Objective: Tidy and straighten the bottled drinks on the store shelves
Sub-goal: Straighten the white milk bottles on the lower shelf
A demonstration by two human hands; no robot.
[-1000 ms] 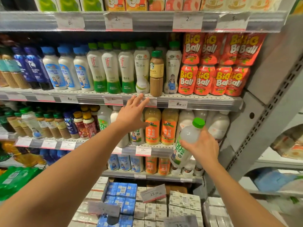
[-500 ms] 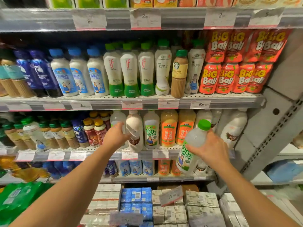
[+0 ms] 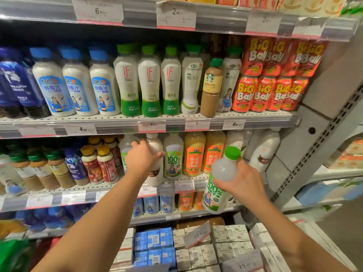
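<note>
Your left hand (image 3: pixel 142 160) grips a white plastic shelf bottle (image 3: pixel 155 154); your right hand (image 3: pixel 240 178) holds a clear green-capped coconut-water bottle (image 3: pixel 220 177).

The left hand (image 3: pixel 142 160) wraps a tall white plastic milk bottle (image 3: pixel 155 154) standing on the middle metal shelf (image 3: pixel 78 195). Just right of that hand stand a green-labelled coconut water bottle (image 3: pixel 173 156) and, beyond it, two orange-labelled juice bottles (image 3: pixel 193 154). The right hand (image 3: pixel 242 181) holds a clear green-capped plastic bottle (image 3: pixel 220 179) tilted, out in front of the shelf edge, right of the left hand. Left of the left hand stand small yellow-capped bottles (image 3: pixel 99 163). Above both hands, the upper shelf (image 3: pixel 117 122) carries upright bottles, with stacked red snack packs (image 3: pixel 273 75) at its right end. Below the hands lie boxed cartons (image 3: pixel 196 248).
</note>
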